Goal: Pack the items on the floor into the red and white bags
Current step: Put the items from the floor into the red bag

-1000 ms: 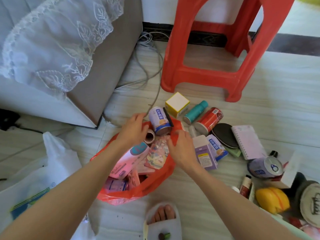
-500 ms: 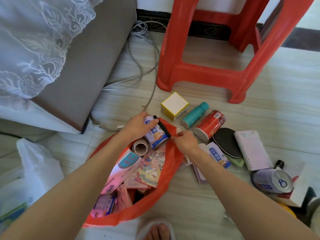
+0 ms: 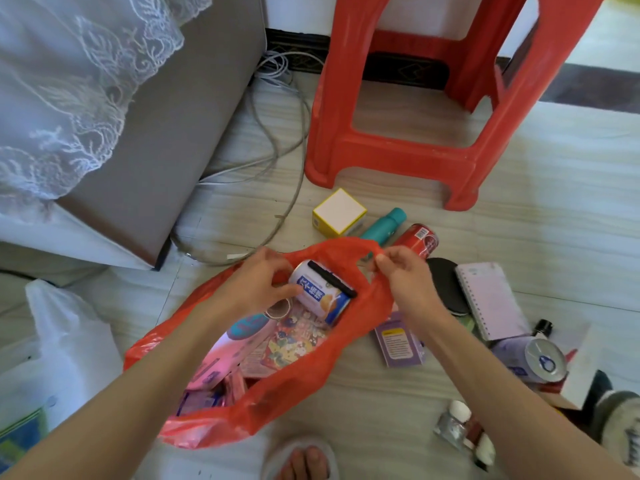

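The red bag (image 3: 346, 344) lies open on the floor (image 3: 554, 188) in front of the person. Inside it are a blue and white can (image 3: 320, 295) with a black strip (image 3: 331, 278) lying across it, a roll of tape (image 3: 278, 308), a pink box (image 3: 239, 344) and a colourful card pack (image 3: 298, 337). The white bag (image 3: 69, 344) lies at the left, well apart. The can has blue Chinese writing, too blurred to read. The left hand (image 3: 258, 284) has its fingers curled around the can and grips it inside the bag. The right hand (image 3: 403, 278) pinches the red bag's handle (image 3: 375, 254) between thumb and fingers. On the floor beyond the bag lie a yellow and white box (image 3: 339, 212), a teal bottle (image 3: 384, 227), a red can (image 3: 417, 239) and a notebook (image 3: 488, 299).
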Available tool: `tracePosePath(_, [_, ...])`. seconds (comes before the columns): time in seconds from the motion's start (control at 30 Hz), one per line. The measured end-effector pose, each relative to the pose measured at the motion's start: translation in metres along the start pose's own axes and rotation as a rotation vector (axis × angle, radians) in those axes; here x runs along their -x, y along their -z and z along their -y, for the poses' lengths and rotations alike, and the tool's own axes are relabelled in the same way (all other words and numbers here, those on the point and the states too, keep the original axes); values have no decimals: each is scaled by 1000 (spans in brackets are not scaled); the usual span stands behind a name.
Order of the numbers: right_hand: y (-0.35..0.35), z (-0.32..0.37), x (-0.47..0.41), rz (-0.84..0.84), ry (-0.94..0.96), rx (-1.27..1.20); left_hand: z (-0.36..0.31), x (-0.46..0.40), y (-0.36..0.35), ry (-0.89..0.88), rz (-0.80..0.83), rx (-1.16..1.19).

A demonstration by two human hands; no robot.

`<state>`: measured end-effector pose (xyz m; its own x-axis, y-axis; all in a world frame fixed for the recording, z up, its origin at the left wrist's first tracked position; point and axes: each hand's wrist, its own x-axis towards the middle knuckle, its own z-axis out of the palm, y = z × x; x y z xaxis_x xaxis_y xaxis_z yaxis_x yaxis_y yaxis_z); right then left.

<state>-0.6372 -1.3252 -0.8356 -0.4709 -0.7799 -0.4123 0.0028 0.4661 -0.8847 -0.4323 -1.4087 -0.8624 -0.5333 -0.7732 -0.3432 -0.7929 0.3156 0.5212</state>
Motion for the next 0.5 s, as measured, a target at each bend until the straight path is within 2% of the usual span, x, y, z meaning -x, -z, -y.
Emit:
tracePosePath(0.07, [12, 15, 2, 20, 49, -54, 0, 0, 3, 76, -32, -27])
tracePosePath(0.13, [20, 25, 10, 61, 111, 21, -4, -1, 6, 135, -57, -108])
tracePosePath(0.2, [21, 32, 21, 97, 164, 94, -12, -2, 9, 140, -30, -195])
tracePosePath(0.27, [20, 41, 31, 128, 186, 99, -22, -2, 10, 153, -37, -174])
tracePosePath(0.33, [20, 52, 39, 157, 195, 77, -28, 1, 13, 168, -83, -146])
tracePosePath(0.5, [21, 77, 60, 228, 257, 12, -30, 24, 26, 140, -255, -335])
